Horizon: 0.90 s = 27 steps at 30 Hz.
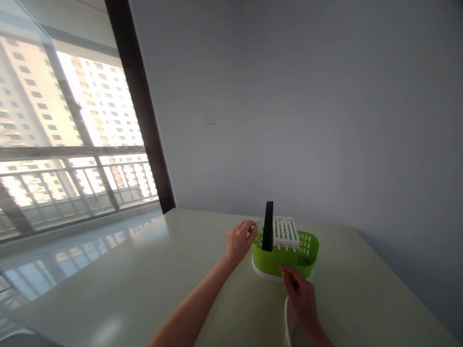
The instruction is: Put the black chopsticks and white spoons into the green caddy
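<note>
Nearest, a white curved thing (288, 323) runs down beside and partly behind the right hand (299, 295); its lower end is cut off by the bottom edge, so I cannot tell what it is. The right hand is curled, its thumb and fingertips drawn together just in front of a green basket (278, 260); whether they pinch the white thing, or touch the basket's side, I cannot make out. The left hand (240, 239) is half curled at the basket's left end, fingers bent toward the rim; a pale, rounded thing (258, 224) lies at its fingertips, too faint to name, and I cannot tell whether the hand grips it. The basket stands upright on the table (181, 270), between and beyond the hands, in a white tray (265, 276) whose front right part is hidden by the right hand. Black sticks (268, 225) rise from its left part, their lower ends hidden, beside a slotted white rack (285, 232) over the middle. Behind are a grey wall (289, 120) and, at left, a window (83, 120) with overexposed buildings outside.
</note>
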Each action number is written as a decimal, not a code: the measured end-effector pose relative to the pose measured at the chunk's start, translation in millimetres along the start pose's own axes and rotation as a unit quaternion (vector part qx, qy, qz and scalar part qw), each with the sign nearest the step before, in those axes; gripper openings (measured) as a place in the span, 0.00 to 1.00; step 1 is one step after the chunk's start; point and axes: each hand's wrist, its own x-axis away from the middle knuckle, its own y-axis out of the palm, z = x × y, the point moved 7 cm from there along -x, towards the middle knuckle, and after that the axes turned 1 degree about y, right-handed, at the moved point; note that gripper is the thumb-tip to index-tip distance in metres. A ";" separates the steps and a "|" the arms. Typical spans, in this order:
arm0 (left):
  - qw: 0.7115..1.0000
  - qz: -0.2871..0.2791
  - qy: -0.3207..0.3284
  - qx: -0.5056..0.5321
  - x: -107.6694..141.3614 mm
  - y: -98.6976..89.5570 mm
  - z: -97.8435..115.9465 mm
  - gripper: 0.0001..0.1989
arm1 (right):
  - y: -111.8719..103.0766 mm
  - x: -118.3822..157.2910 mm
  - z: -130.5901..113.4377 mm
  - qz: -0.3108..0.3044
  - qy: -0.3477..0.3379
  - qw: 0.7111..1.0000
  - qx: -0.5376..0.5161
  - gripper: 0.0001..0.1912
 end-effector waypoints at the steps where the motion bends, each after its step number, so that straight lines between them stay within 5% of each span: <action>1: 1.000 0.000 -0.007 0.026 11.8 0.7 1.8 0.13 | -3.2 -1.1 0.1 0.009 0.009 1.000 -0.006 0.19; 9: 0.957 -0.247 -0.073 0.132 114.7 76.3 30.9 0.12 | -21.5 -6.9 0.4 0.058 0.036 0.998 0.000 0.19; 15: 0.936 -0.319 -0.087 0.123 134.9 106.8 43.3 0.12 | -19.1 -7.5 1.7 0.050 0.028 0.998 0.005 0.19; 21: 0.943 -0.278 -0.098 0.151 131.7 104.5 31.6 0.11 | -12.7 -5.5 1.5 0.025 0.029 0.999 -0.004 0.18; 27: 0.959 -0.172 -0.126 0.185 111.7 55.0 15.3 0.08 | -0.6 -1.6 3.4 -0.017 0.043 0.999 -0.029 0.19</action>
